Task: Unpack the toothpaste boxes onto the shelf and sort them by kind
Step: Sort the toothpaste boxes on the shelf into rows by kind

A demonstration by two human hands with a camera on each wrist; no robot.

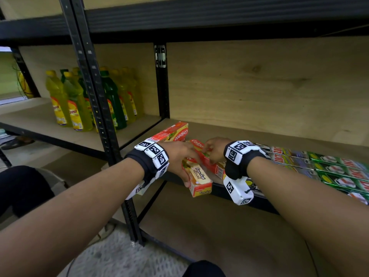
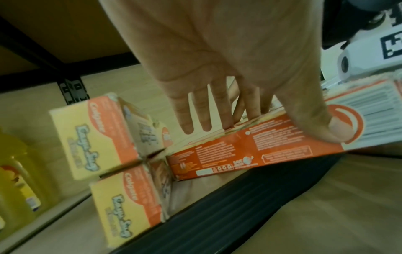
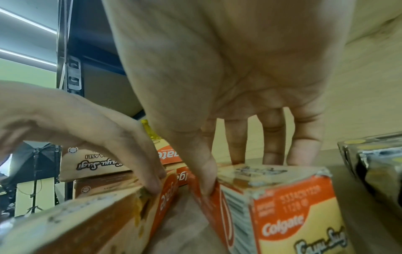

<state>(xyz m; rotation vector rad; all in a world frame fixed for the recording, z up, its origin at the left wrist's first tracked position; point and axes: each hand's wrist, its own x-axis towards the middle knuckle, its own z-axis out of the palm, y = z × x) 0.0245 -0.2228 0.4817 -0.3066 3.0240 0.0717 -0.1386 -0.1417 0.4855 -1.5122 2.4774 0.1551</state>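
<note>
- Head view: the left hand curled over a long red-and-cream cardboard toothpaste box whose end jutted past the front lip of the pale wooden shelf board, thumb beneath and fingers on top, probably to swing it square with its neighbours.
- The right hand pinched a second red-and-cream toothpaste box lying just beside the first, seemingly to line it up beside it.
- Further back, a stack of red-and-cream toothpaste boxes lay apart from a flat row of glossy green-and-silver boxes on the right, so the kinds looked to be kept separate.
- Yellow and green plastic bottles stood upright in the next bay, beyond the black perforated metal upright.
- Left wrist view: the left hand's thumb pressed the box's printed orange side panel while fingertips reached over its top edge; the card looked smooth, thin and sharp-cornered. Two cream end flaps faced the camera, one above the other.
- Right wrist view: the right hand's thumb lay against one side of its box and the fingers reached down behind it, a light grip. The end flap's edges looked slightly scuffed. The silvery box corner at right shone like foil.
</note>
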